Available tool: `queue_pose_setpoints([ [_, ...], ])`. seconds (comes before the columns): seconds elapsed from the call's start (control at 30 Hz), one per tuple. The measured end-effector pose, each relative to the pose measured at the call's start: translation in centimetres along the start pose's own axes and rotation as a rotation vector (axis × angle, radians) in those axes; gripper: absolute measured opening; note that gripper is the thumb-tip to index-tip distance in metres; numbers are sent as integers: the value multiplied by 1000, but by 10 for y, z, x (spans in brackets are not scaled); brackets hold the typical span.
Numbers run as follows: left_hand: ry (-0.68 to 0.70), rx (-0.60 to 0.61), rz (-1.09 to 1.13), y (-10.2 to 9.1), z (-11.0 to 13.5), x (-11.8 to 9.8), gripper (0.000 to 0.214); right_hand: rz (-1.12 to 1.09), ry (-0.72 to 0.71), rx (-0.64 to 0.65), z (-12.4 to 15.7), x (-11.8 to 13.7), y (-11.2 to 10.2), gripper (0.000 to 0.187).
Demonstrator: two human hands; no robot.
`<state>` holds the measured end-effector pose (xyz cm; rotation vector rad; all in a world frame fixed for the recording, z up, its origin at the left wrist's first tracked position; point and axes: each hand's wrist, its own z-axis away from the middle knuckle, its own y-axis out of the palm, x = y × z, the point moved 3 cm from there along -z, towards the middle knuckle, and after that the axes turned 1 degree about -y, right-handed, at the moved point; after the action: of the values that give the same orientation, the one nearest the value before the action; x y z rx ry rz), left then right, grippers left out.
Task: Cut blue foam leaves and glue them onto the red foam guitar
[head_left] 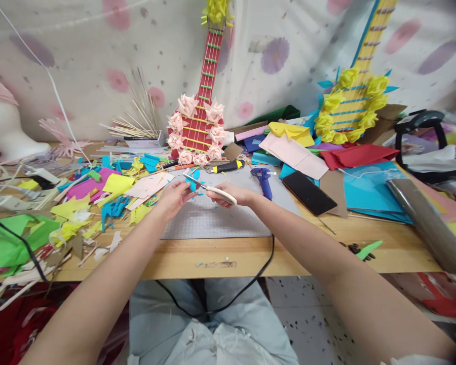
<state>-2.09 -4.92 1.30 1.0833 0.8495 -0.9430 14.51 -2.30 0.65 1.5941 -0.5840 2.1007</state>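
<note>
My left hand (176, 196) is closed on a small piece of blue paper (193, 181), pinched between the fingertips. In my right hand (230, 194) is a pair of scissors with white handles (222, 194), its metal blades pointing left and reaching the blue paper. Both hands are over a grey cutting mat (220, 223), with a few blue snippets near them. Just behind the hands lies a yellow and black utility knife (227, 167). To the right of my right hand a blue glue gun (263, 181) rests on the mat.
Paper scraps (116, 183) crowd the left of the table. A red paper guitar with pink flowers (197, 121) leans at the back, a yellow one (351, 101) at back right. A black phone (309, 192) lies right of the mat. A black cord (268, 263) hangs over the front edge.
</note>
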Motion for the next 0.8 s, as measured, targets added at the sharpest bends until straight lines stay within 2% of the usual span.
queue_pose_setpoints([
  [0.17,4,31,-47,-4,1,1,9,-5,-20,-35,2,-1,-6,45],
  [0.27,46,62,-85,-5,1,3,15,-101,-45,-159,2,5,-8,42],
  [0.33,76,123,-87,-3,1,4,20,-223,-17,-227,-3,7,-5,38],
  [0.47,117,264,-104,3,1,6,24,-474,24,-174,-18,7,9,27],
  [0.6,134,317,-133,1,-1,5,27,-623,-65,-127,-28,5,17,18],
  [0.7,129,292,-114,-3,-2,3,27,-594,-129,-189,-32,4,16,29],
  [0.8,83,189,-42,-5,-2,4,27,-465,-213,-393,-35,3,11,38],
])
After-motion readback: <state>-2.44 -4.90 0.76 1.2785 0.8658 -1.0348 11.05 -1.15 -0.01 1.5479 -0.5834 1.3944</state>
